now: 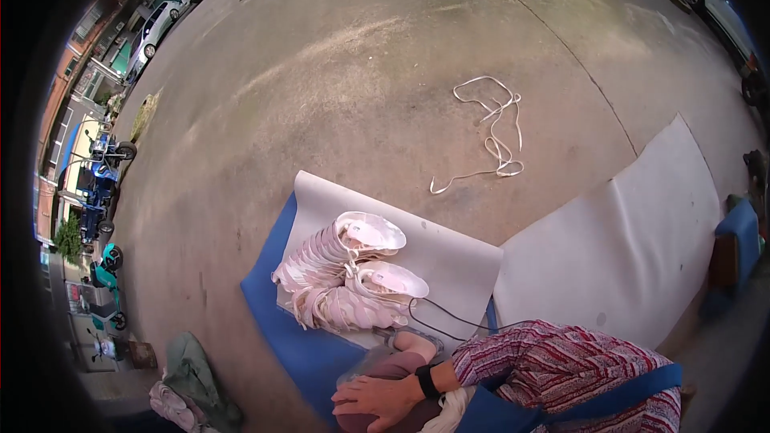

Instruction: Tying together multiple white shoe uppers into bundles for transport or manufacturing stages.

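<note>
My right hand point(377, 399), with a black band on its wrist, lies spread on a mauve-trousered knee point(393, 366) and holds nothing. Its arm, in a red-and-white striped sleeve point(561, 353), comes in from the lower right. My left hand is out of sight. Beyond the knee, two tied stacks of pink-and-white shoe uppers point(337, 273) lie side by side on a pale sheet with a blue underside point(449, 252). A thin dark cord point(449, 314) loops between the stacks and the sleeve. A foot in a sandal point(413, 343) is partly visible below them.
A white strap point(497, 140) lies tangled on the concrete ahead. Another pale sheet point(601, 248) spreads to the right, near a blue object point(738, 232). At lower left sits a grey-green bag point(196, 377) beside pink pieces. Parked cars, a blue tricycle point(98, 184) and scooters line the left.
</note>
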`<state>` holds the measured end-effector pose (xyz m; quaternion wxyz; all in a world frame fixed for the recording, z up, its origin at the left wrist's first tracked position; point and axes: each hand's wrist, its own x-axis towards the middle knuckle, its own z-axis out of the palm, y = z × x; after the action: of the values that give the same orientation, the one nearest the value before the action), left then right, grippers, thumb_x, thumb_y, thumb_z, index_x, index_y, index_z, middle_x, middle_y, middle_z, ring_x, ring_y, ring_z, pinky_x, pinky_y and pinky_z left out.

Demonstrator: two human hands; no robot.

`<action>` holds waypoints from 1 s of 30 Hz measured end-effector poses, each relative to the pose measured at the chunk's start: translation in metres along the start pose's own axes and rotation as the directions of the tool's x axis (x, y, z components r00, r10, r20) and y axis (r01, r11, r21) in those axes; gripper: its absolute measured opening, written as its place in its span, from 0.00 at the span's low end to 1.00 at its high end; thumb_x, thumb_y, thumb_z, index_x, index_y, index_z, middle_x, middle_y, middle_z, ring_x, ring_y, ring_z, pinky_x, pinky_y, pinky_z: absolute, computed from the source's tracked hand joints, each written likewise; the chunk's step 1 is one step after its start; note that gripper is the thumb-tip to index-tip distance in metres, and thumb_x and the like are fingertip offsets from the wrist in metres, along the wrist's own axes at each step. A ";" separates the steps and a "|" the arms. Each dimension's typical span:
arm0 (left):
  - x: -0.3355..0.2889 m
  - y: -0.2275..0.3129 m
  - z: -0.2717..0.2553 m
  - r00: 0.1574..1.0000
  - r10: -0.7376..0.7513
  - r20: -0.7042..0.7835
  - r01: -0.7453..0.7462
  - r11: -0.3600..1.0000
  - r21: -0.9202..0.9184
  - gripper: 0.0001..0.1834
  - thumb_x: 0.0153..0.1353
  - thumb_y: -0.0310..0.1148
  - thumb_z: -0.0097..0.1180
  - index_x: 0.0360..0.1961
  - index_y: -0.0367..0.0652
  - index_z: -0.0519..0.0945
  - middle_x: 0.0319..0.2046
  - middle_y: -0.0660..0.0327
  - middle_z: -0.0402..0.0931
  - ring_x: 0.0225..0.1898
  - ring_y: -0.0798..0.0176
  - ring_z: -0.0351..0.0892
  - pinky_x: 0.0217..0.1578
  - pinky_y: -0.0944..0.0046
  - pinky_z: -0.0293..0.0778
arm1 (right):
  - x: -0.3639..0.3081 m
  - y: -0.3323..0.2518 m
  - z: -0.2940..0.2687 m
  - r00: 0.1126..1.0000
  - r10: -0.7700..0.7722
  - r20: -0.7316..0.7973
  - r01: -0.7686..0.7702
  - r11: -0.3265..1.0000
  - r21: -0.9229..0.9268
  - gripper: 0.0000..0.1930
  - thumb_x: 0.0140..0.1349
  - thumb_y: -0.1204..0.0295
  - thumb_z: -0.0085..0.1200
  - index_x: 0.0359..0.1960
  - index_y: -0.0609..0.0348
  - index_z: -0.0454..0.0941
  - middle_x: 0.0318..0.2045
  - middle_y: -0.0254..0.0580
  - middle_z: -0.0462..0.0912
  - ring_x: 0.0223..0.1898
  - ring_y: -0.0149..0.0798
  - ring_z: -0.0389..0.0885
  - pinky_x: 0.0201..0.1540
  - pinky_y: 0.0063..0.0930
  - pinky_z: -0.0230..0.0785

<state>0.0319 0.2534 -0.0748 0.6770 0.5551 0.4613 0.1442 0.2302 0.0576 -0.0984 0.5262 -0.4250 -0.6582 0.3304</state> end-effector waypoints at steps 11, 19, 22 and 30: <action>-0.168 -0.044 -0.034 0.953 -0.019 -0.303 0.001 0.998 -0.058 0.28 0.63 0.46 0.54 0.60 0.41 0.69 0.61 0.44 0.62 0.66 0.39 0.55 0.65 0.38 0.52 | 0.026 0.000 0.014 0.980 -0.038 0.194 0.050 0.997 -0.060 0.35 0.55 0.55 0.56 0.63 0.56 0.61 0.60 0.52 0.61 0.62 0.55 0.59 0.61 0.53 0.53; -0.176 -0.036 0.008 0.881 0.257 -0.397 -0.160 0.952 0.261 0.21 0.61 0.35 0.49 0.54 0.36 0.73 0.50 0.56 0.75 0.53 0.61 0.71 0.58 0.64 0.63 | 0.036 -0.016 0.020 0.949 -0.077 0.306 0.126 0.982 -0.143 0.36 0.58 0.50 0.51 0.63 0.59 0.60 0.60 0.57 0.62 0.62 0.56 0.60 0.64 0.46 0.52; -0.172 -0.073 -0.014 0.853 0.371 -0.367 -0.277 0.918 0.285 0.19 0.61 0.34 0.49 0.51 0.36 0.75 0.48 0.58 0.75 0.51 0.64 0.71 0.56 0.66 0.64 | 0.036 -0.020 0.026 0.954 -0.075 0.290 0.129 0.977 -0.171 0.34 0.58 0.54 0.52 0.62 0.59 0.61 0.58 0.59 0.64 0.60 0.58 0.63 0.64 0.45 0.54; -0.201 -0.051 -0.011 0.886 0.348 -0.307 -0.339 0.937 0.083 0.22 0.64 0.38 0.49 0.56 0.36 0.71 0.54 0.48 0.68 0.57 0.49 0.63 0.59 0.52 0.60 | 0.026 -0.042 0.031 0.959 -0.015 0.284 0.098 0.955 -0.280 0.36 0.58 0.52 0.47 0.63 0.63 0.57 0.62 0.60 0.58 0.64 0.59 0.56 0.66 0.47 0.49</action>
<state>-0.0999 0.1010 -0.0259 0.5501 0.6067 0.4603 0.3427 0.1888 0.0638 -0.0580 0.3693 -0.4279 -0.7792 0.2709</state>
